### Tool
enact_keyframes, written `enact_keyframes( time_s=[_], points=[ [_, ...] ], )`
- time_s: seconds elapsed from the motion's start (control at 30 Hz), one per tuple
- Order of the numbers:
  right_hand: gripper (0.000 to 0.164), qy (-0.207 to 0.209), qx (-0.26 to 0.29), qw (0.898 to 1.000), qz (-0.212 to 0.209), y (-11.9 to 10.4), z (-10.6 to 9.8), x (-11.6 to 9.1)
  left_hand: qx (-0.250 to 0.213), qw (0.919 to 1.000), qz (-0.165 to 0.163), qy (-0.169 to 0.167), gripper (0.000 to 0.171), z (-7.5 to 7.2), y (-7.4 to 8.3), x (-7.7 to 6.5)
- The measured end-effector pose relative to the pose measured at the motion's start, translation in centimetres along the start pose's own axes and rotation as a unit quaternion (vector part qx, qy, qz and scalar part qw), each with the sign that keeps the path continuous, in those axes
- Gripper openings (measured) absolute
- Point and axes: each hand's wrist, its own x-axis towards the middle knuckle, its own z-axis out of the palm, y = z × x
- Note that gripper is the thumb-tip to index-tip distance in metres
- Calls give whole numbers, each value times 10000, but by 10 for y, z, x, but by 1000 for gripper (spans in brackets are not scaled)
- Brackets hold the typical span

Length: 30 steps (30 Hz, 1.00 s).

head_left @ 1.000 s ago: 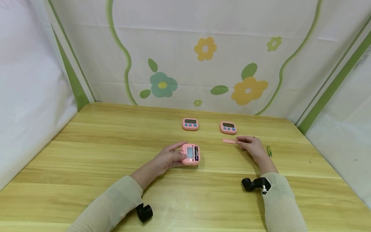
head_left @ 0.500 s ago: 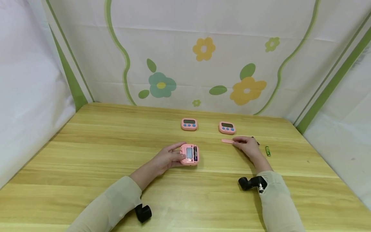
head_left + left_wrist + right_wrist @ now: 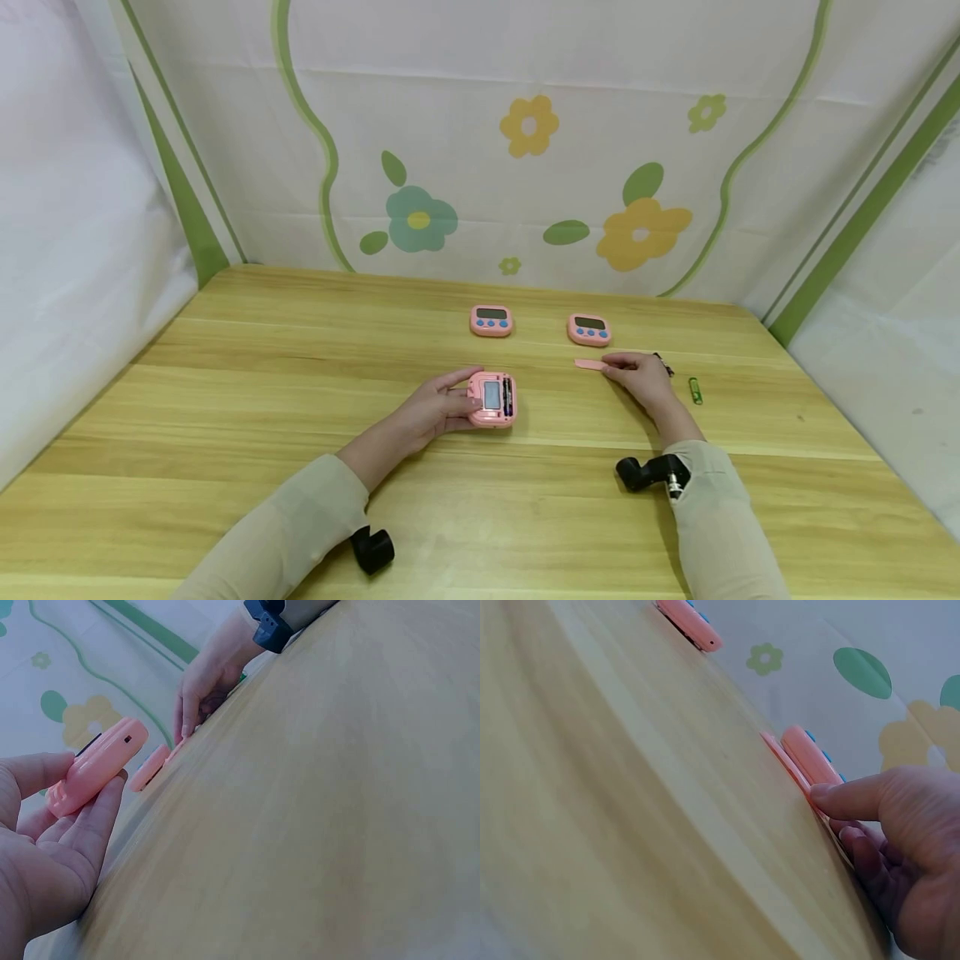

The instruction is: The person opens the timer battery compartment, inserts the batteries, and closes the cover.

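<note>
Flowered cloth (image 3: 465,50) backs the wood-grain desk (image 3: 525,517), and over on the left side we've got the left hand (image 3: 438,406) gripping a pink timer (image 3: 492,396), back facing up, open slot on its right edge. Straight beyond it sits a second timer (image 3: 491,322), blue buttons showing, then a third timer (image 3: 588,330), and just nearer, a thin pink strip (image 3: 588,364), its end pinched by the right hand (image 3: 641,382), with a green battery (image 3: 696,391) lying furthest right

Smooth plastic timer (image 3: 492,398), faintly glossy wood-grain tabletop (image 3: 510,500), creased cloth backdrop (image 3: 450,125)
</note>
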Motion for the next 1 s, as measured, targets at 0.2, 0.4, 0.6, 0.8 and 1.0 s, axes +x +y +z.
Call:
enact_keyframes(
  time_s=[0.2, 0.4, 0.6, 0.8, 1.0],
  points=[
    [31, 92, -253, 9996, -24, -1, 3, 1, -1, 9999, -35, 102, 62, 0, 0, 0],
    [27, 142, -447, 9989, -19, -4, 5, -1, -21, 9999, -52, 122, 61, 0, 0, 0],
    [22, 283, -696, 9972, -14, -5, 3, -4, -36, 9999, -70, 108, 62, 3, 1, 1],
    [20, 347, -554, 9978, 109, -4, 3, -5, -43, 9999, -88, 94, 61, 5, 1, 1],
    [19, 397, -323, 9986, 106, -2, 4, -6, -72, 9998, -129, 98, 61, 6, 0, 2]
  ],
)
